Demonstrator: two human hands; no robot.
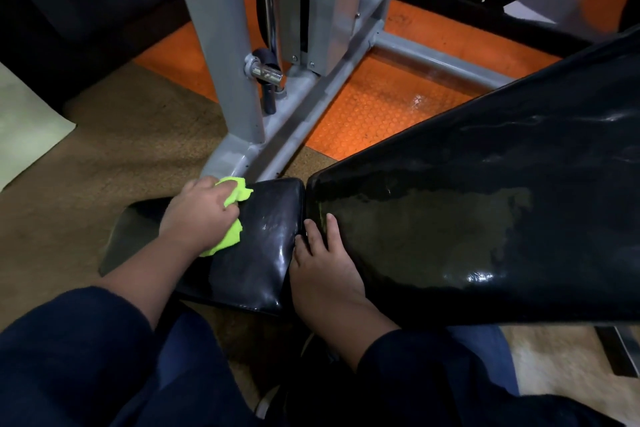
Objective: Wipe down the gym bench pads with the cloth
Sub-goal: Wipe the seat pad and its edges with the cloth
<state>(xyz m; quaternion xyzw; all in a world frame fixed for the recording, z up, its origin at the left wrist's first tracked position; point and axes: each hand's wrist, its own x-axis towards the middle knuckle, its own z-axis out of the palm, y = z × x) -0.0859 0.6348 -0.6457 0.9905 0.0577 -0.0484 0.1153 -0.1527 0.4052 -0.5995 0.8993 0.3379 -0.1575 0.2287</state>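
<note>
- Back pad [485, 218], big, black and shiny, is the largest thing; it slopes up and away to the right of the seat pad [263, 246], with only a thin gap between the two.
- Seat pad is smaller, black and shiny too, and lies flat; bright spots of light show on its top.
- Metal frame [228, 45], grey, stands just behind the seat pad, with a thick post going up and bars running along the floor.
- Orange mat [374, 107] with little bumps lies on the floor behind the seat pad, under the grey bars.
- Brown carpet [121, 156] covers the floor to the left of the seat pad.
- Dark blue sleeves [79, 350] of the person come in from below the seat pad.
- Right hand [325, 274] rests at the right edge of the seat pad, right on the gap; its fingers [332, 229] lie straight and loose, and their tips touch the low end of the back pad. It holds nothing.
- Left hand [199, 215] is on the left part of the seat pad, with its fingers curled tight round the cloth.
- Cloth [232, 232], bright yellow-green, is bunched up under the left hand and pressed onto the top of the seat pad; bits of it stick out past the hand at the far side and the near side.
</note>
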